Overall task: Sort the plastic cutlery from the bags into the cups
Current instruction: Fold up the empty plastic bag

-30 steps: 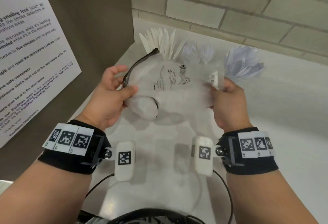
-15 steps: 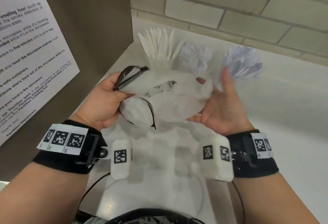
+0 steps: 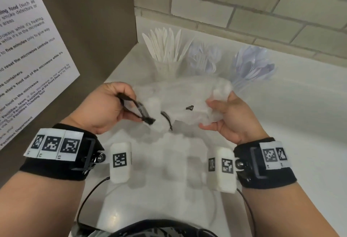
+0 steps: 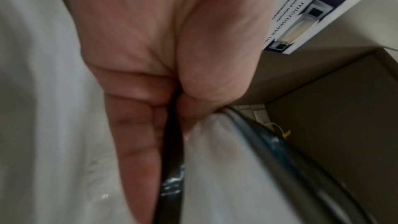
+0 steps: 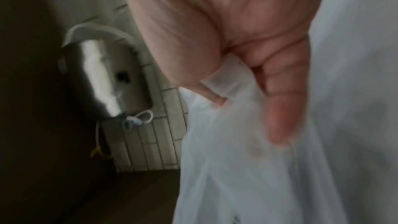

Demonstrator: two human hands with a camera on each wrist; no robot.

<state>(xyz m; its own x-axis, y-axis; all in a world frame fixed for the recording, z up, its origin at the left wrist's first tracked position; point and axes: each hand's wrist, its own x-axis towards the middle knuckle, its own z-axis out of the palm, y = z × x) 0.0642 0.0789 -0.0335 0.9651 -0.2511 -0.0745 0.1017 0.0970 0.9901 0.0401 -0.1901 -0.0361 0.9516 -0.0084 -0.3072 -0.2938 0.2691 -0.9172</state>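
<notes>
A crumpled clear plastic bag [image 3: 180, 103] with a black zip strip hangs between both hands above the white counter. My left hand [image 3: 112, 105] grips the bag's black zip end [image 4: 172, 168], thumb against fingers. My right hand [image 3: 223, 113] bunches the other end of the bag [image 5: 237, 168] in its curled fingers. Behind the bag stand three cups: one with white knives [image 3: 167, 49], one with clear forks [image 3: 204, 58], one with clear spoons [image 3: 251, 66]. I cannot tell whether any cutlery is inside the bag.
A brown side panel with a printed microwave notice [image 3: 28, 64] stands on the left. A tiled wall [image 3: 244, 11] runs behind the cups. The white counter [image 3: 300, 124] stretches to the right. The right wrist view shows a steel sink [image 5: 101, 77].
The bag has been squeezed from a puffed shape into a crumpled bundle. My right hand went from open under the bag to gripping it. Both hands have dropped lower, away from the cups.
</notes>
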